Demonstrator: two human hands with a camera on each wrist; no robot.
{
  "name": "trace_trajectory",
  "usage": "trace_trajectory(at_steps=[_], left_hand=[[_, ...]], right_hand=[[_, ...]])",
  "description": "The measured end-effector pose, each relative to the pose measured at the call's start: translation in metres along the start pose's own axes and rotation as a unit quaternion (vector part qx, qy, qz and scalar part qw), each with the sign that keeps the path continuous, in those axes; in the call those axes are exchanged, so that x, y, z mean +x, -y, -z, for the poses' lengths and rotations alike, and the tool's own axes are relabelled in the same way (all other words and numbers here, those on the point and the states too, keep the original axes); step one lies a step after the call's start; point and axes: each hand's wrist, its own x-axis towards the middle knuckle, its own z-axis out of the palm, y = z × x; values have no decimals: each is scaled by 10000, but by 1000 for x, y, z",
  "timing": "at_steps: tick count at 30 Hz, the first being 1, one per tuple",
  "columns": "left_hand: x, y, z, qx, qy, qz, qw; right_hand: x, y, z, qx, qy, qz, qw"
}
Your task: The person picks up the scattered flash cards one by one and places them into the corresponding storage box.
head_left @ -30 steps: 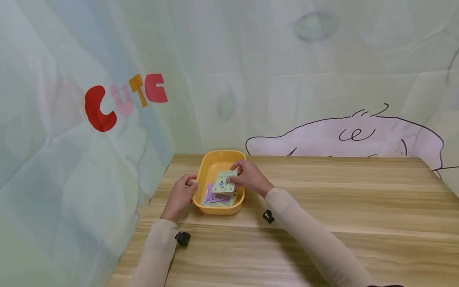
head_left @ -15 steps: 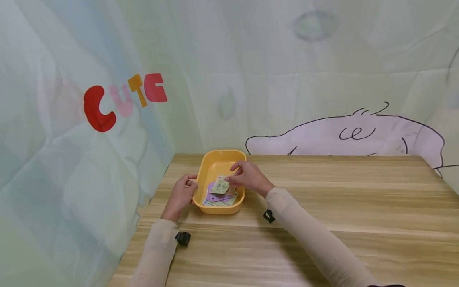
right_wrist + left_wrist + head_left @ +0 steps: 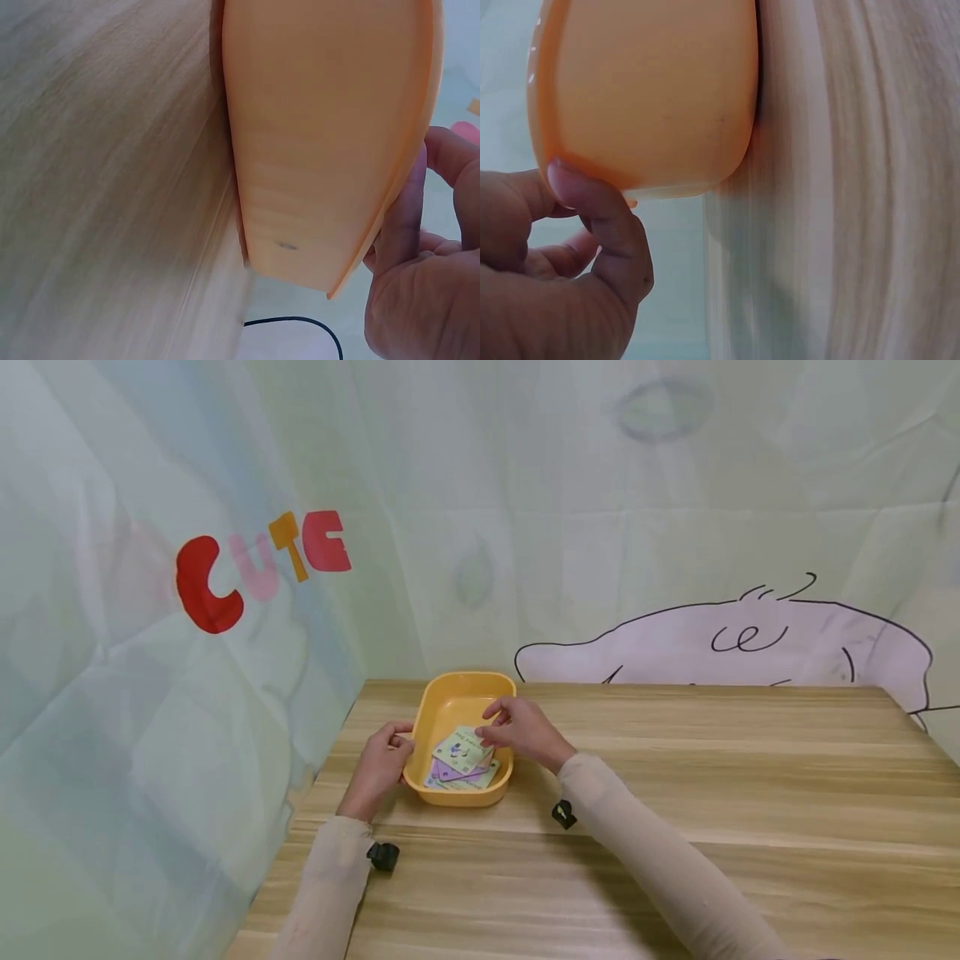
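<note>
A yellow plastic basin (image 3: 438,714) sits on the table, seen from above in the head view and from its outer sides in both wrist views. My left hand (image 3: 380,768) holds its left rim, thumb and fingers bent at the edge in the left wrist view. Over the right rim reaches my right hand (image 3: 523,731), its thumb and fingertips at the upper right corner of a pale green printed card (image 3: 459,752), which they appear to pinch. Beneath lie a purple card (image 3: 447,772) and another pale card (image 3: 487,777). The right wrist view hides the cards behind the basin wall.
The basin stands on a wood-grain table (image 3: 712,760), near its far left corner. Hanging fabric (image 3: 465,527) encloses the left and back sides, with coloured letters (image 3: 210,585) and a line drawing (image 3: 720,647). Dark clips (image 3: 383,857) show beside both wrists.
The green card has turned and shifted down and left, now lying lower over the purple card. My right fingers have moved only slightly; the left hand and the basin have stayed put.
</note>
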Motion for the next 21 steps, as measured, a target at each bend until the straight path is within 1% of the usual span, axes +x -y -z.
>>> trace_trajectory(at_steps=[6, 12, 16, 19, 21], left_hand=[[-1, 1, -5, -36, 135, -86, 9999], [2, -1, -5, 53, 255, -240, 9994], [4, -3, 0, 192, 285, -207, 9992], [5, -4, 5, 276, 323, -106, 9990], [6, -5, 10, 452, 240, -46, 9987]], right_hand=[[-7, -5, 4, 371, 110, 90, 9992], [-16, -4, 12, 601, 228, 228, 9977], [-20, -1, 22, 848, 354, 275, 9954], [-24, -1, 30, 943, 445, 289, 9941], [-28, -1, 36, 948, 476, 303, 9939]])
